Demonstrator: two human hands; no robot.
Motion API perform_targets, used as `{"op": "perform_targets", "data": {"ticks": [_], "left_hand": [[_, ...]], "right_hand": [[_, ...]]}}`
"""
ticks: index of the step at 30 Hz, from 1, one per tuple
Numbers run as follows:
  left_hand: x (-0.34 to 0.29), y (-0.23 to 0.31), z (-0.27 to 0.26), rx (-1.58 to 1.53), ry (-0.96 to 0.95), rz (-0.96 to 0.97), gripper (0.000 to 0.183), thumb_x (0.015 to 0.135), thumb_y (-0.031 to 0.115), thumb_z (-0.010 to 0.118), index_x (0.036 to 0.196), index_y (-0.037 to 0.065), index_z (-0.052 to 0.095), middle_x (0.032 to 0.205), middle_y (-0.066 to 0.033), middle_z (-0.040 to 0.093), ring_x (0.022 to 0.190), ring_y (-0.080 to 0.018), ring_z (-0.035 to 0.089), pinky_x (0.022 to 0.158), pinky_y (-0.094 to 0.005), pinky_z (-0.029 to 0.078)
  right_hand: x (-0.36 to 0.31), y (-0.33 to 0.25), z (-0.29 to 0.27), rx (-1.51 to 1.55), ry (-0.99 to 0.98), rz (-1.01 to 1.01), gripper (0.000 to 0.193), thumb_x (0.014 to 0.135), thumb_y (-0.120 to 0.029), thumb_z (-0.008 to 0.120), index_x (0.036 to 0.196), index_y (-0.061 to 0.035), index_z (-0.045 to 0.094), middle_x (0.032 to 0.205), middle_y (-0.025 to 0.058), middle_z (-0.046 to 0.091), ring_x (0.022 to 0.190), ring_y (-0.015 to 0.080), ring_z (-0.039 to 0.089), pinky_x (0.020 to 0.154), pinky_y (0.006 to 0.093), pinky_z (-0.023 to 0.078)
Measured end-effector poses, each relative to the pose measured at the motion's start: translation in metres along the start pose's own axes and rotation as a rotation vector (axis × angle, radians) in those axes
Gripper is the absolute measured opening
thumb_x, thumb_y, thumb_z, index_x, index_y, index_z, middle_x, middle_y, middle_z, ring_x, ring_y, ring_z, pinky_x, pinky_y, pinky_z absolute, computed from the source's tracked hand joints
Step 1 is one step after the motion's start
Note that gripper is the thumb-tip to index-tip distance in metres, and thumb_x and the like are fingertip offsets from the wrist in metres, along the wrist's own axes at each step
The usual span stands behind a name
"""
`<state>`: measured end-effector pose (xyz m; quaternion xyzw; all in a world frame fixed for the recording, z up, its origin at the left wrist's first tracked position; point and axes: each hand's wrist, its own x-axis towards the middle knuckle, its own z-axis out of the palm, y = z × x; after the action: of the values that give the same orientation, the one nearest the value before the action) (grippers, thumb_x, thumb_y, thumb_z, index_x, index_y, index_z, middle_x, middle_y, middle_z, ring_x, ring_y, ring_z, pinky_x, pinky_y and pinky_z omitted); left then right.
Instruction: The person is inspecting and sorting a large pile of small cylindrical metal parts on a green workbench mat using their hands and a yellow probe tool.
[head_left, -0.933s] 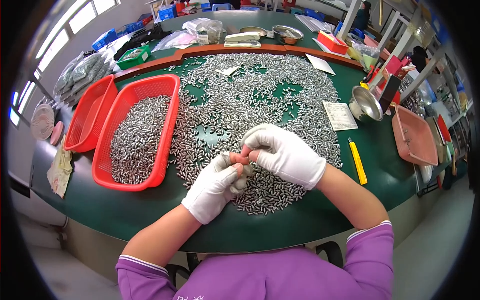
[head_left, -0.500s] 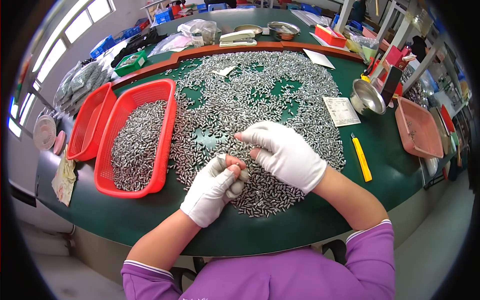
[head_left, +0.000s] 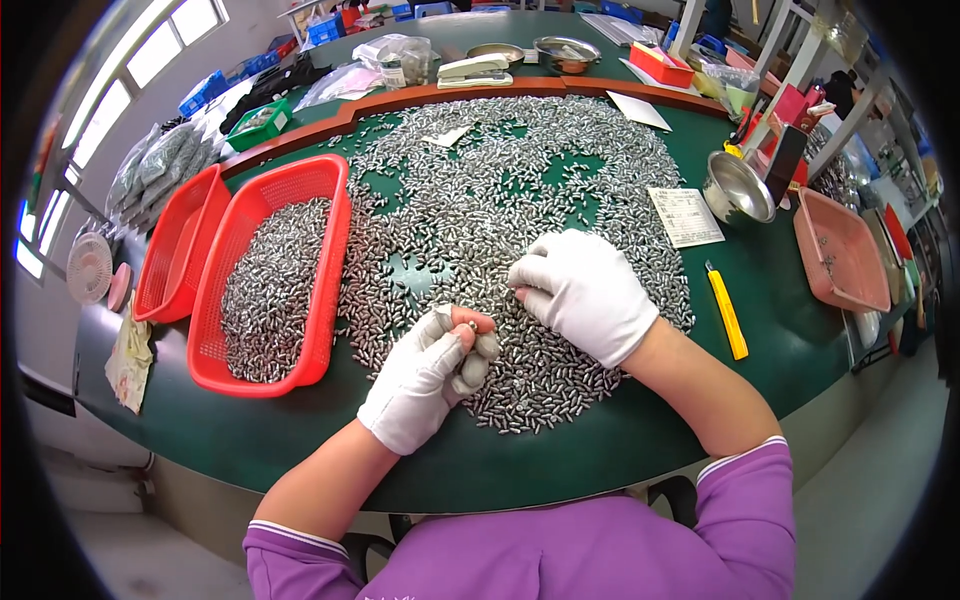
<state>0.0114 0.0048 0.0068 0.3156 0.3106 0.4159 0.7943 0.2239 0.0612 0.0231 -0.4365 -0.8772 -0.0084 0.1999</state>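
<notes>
Head view shows a few small silver metal pieces pinched in the curled, gloved left hand, just above the near edge of the wide heap of identical pieces spread over the green table. Just beside it, the gloved right hand rests fingers-down on the heap, bent but gripping nothing I can make out. Loose glove fabric could let a piece slip back among its lookalikes, short of the red basket.
</notes>
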Motion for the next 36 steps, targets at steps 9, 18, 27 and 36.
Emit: {"op": "perform_targets", "data": {"ticks": [9,18,27,36], "left_hand": [[0.0,-0.001,-0.001,-0.046,-0.053,-0.021,0.029,0.088,0.025,0.071,0.108,0.01,0.054,0.093,0.0002,0.059,0.074,-0.0061,0.049,0.065,-0.0199,0.04],[0.0,-0.001,0.0,-0.009,-0.018,-0.032,0.02,0.092,0.022,0.065,0.104,0.009,0.054,0.089,-0.0003,0.058,0.067,-0.0065,0.046,0.061,-0.0205,0.038],[0.002,-0.002,0.0,-0.068,-0.012,-0.013,0.019,0.092,0.025,0.065,0.099,0.01,0.056,0.088,-0.0031,0.057,0.065,-0.0083,0.046,0.06,-0.0215,0.038],[0.003,-0.002,-0.002,-0.099,-0.012,-0.041,0.023,0.091,0.028,0.066,0.097,0.009,0.056,0.087,-0.0036,0.056,0.064,-0.0083,0.046,0.059,-0.0216,0.039]], "right_hand": [[0.004,-0.023,-0.018,0.38,0.224,-0.291,0.017,0.069,-0.011,0.076,0.084,-0.0101,0.069,0.081,0.0055,0.065,0.072,0.0263,0.063,0.062,0.0356,0.051],[-0.001,-0.006,-0.009,0.192,0.136,-0.022,0.025,0.077,-0.015,0.071,0.101,-0.0084,0.068,0.095,0.0068,0.064,0.088,0.0279,0.062,0.077,0.0381,0.05],[-0.002,0.004,0.008,-0.013,-0.111,0.045,0.014,0.079,-0.024,0.068,0.089,-0.0132,0.068,0.086,0.0062,0.062,0.083,0.0276,0.061,0.075,0.04,0.049],[-0.003,0.0,0.014,0.166,-0.081,-0.003,0.011,0.08,-0.021,0.067,0.086,-0.0122,0.066,0.083,0.0075,0.062,0.082,0.028,0.061,0.074,0.0402,0.049]]}}
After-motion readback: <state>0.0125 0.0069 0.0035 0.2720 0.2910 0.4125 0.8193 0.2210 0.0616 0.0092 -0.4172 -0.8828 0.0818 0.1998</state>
